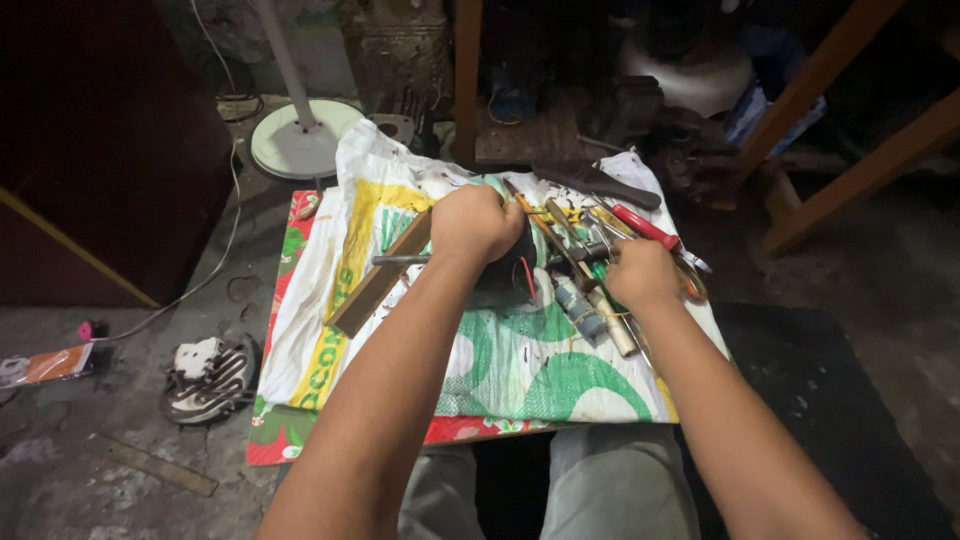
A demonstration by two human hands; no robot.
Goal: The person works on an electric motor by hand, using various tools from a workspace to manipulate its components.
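Under the left hand (476, 224) is a black object with a thin red line (512, 275). Under both hands lies a white sack (520, 370) with green round shapes and a yellow stripe. Below the sack, a red cloth (283, 425) shows green leaves. Left of the left hand is a brown wooden block (380, 272). Beyond the right hand (643, 273) lies a tool with a red handle (646, 227). Far left of the left hand, a white and black sandal (210, 377) lies on the grey floor (100, 440).

Your left hand (475, 222) closes around a dark object (508, 275) on the woven sack (520, 360). Just right of that object, your right hand (642, 272) rests among scattered tools (590, 300); a red-handled tool (645, 227) lies beyond them, a wooden block (378, 275) to the object's left.
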